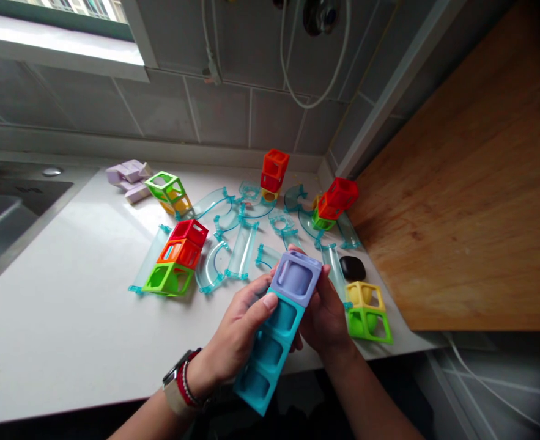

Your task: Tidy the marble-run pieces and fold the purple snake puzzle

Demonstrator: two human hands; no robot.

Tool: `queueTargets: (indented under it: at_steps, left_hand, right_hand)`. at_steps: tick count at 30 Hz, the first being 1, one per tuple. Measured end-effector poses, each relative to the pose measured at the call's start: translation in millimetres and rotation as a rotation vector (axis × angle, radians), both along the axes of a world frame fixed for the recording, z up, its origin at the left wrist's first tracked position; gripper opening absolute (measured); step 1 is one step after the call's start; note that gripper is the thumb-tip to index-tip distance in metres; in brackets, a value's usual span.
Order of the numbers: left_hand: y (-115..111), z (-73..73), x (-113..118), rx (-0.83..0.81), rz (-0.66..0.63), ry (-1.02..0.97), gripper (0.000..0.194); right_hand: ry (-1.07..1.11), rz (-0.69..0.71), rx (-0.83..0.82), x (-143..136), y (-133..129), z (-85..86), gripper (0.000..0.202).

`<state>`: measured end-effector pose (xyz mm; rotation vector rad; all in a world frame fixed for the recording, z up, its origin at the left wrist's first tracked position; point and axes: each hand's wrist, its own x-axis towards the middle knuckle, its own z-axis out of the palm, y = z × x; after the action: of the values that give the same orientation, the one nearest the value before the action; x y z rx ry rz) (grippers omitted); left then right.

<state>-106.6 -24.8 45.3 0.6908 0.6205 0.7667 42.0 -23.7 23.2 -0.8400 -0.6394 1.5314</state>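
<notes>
A column of hollow toy cubes, one purple cube on three turquoise cubes, slants in front of me above the counter's front edge. My left hand is wrapped round its left side, with the thumb on the upper turquoise cube. At the far end, my right hand grips the purple cube from the right, its fingers partly hidden behind the column. Beyond my hands lie clear teal track pieces, among them a straight track and a curved track.
A red, orange and green cube stack lies at left. Other stacks are a green-yellow one, two red-orange ones and a yellow-green one. Purple pieces, a black case, a sink and a wooden panel surround them.
</notes>
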Motion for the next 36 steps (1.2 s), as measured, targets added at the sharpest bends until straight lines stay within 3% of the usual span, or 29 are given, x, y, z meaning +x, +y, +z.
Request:
queueTargets:
  at_steps: [5, 15, 21, 25, 30, 36]
  left_hand:
    - [1.9, -0.5, 0.3, -0.007, -0.005, -0.007, 0.060]
    - [0.1, 4.1, -1.3, -0.056, -0.067, -0.074, 0.064]
    - [2.9, 0.1, 0.3, -0.091, -0.015, -0.044, 0.072]
    - [5.3, -10.9, 1.0, 0.020, 0.111, 0.059, 0.056]
    - [5.1, -20.9, 1.9, 0.309, 0.292, 0.299, 0.040]
    - [5.5, -24.9, 1.3, 0.357, 0.309, 0.360, 0.039]
  right_hand:
    - [-0.023, 0.046, -0.031, 0.8, -1.8, 2.9, 0.064]
    - [-0.049, 0.009, -0.018, -0.9, -4.0, 2.9, 0.071]
    - [-0.172, 0.051, 0.098, -5.0, -10.2, -1.9, 0.074]
    - [-0.225, 0.025, 0.145, -8.1, -10.1, -3.4, 0.059]
    - [-0.227, -0.008, 0.173, -9.0, -7.2, -5.1, 0.051]
    - [-0.306, -0.038, 0.097, -11.6, -5.2, -5.4, 0.047]
